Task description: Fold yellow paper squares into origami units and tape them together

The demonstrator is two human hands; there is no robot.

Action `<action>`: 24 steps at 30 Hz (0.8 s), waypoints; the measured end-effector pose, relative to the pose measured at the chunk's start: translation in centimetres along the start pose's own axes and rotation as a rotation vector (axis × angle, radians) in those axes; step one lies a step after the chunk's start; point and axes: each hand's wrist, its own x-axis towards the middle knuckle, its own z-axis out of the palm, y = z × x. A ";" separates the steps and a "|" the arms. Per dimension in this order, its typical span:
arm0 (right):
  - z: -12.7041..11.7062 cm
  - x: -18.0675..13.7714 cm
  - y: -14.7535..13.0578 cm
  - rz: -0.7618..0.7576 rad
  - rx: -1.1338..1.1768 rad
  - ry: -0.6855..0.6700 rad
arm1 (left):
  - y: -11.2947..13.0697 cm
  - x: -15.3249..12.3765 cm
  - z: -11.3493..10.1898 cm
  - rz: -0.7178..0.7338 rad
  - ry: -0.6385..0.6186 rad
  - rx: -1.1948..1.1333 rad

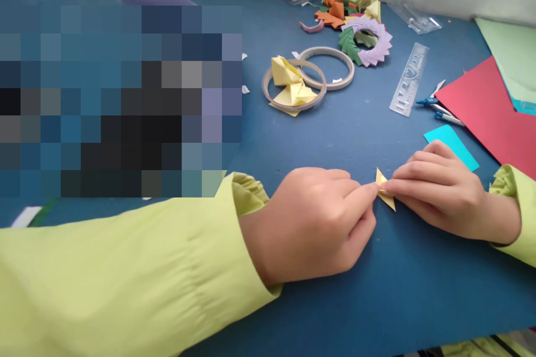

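Soft diffuse light, blue tabletop (360,134) darker toward the bottom, upper left coarsely pixelated

A long, loose, yellow-green cloth sleeve (138,273) covers the left arm, finely puckered along a line above its wide, flaring cuff (251,192), whose inner side looks ruffled. A matching yellow-green sleeve (522,223), partly in view, ends in a similar gathered cuff (500,181) at the right wrist. Both hands are bare.

transparent ruler (409,79) | pens (449,118) by red paper (489,106) | two overlapping tape rolls (350,73)
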 end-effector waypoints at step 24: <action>-0.2 0.0 -0.8 0.279 0.302 0.050 | -0.4 0.7 -0.5 0.033 0.129 0.047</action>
